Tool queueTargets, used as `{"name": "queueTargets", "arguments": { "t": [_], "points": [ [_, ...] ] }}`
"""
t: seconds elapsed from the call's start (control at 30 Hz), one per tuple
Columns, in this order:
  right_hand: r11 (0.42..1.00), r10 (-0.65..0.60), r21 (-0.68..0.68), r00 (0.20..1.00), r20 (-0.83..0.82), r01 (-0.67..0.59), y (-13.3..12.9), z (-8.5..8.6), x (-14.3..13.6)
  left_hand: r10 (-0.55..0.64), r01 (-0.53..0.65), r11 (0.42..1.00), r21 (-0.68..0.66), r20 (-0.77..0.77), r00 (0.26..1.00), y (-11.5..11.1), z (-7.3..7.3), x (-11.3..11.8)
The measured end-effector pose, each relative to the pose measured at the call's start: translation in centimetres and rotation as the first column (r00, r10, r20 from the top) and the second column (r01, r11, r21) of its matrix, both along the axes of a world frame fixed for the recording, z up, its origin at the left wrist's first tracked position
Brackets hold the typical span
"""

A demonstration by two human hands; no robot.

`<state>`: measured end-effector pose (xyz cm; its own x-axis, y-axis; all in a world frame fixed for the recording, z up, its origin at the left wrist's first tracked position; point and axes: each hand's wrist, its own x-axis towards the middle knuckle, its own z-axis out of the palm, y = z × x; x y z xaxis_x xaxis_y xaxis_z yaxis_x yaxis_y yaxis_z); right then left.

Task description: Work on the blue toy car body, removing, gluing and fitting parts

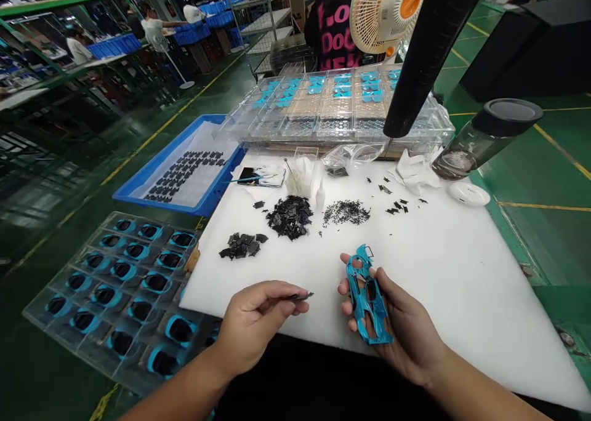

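In my right hand (406,322) lies a blue model car body (369,301), its open cockpit facing up and my fingers wrapped around its sides. My left hand (261,319) pinches a small flat black part (301,296) between thumb and fingers, to the left of the car body and apart from it. Beyond my left hand on the white foam work surface (443,267) are a pile of black flat pieces (290,216), a smaller group of larger black pieces (242,245), and a spread of tiny black parts (347,212).
A blue tray (207,202) with rows of black parts stands at the left, above clear trays of blue car shells (106,295). Stacked clear trays (295,125) line the back. A black tube (415,70) hangs down near a tumbler (484,138) and a white case (468,193).
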<state>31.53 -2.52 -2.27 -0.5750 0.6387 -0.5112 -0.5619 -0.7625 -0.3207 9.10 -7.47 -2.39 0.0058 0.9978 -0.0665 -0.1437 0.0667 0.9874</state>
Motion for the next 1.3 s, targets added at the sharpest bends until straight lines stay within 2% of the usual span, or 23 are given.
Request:
{"name": "queueTargets", "arguments": {
  "t": [0.27,0.47,0.63,0.83,1.3],
  "points": [
    [0.999,-0.024,-0.021,1.0,0.008,0.024,-0.1,0.0,0.3,0.069,-0.066,0.995,0.08,-0.037,0.997,0.7,-0.1,-0.4],
    [0.999,-0.037,-0.013,0.999,0.003,0.037,0.0,-0.1,0.2,0.065,-0.054,0.993,0.106,-0.109,0.992,1.0,-0.1,-0.6],
    [0.998,-0.057,0.014,0.998,0.018,0.057,-0.3,0.0,0.2,0.053,-0.035,0.993,0.108,-0.167,0.985,1.1,-0.7,-1.3],
    [0.991,-0.067,0.12,0.997,0.036,0.062,-0.6,-0.2,0.1,0.047,-0.041,0.997,0.061,-0.101,0.994,1.0,-1.6,-1.6],
    [0.981,-0.026,0.195,0.999,0.047,0.017,-1.1,-0.9,0.3,0.099,-0.099,0.995,0.016,-0.049,0.994,0.9,-1.6,-1.0]
  ]
}}
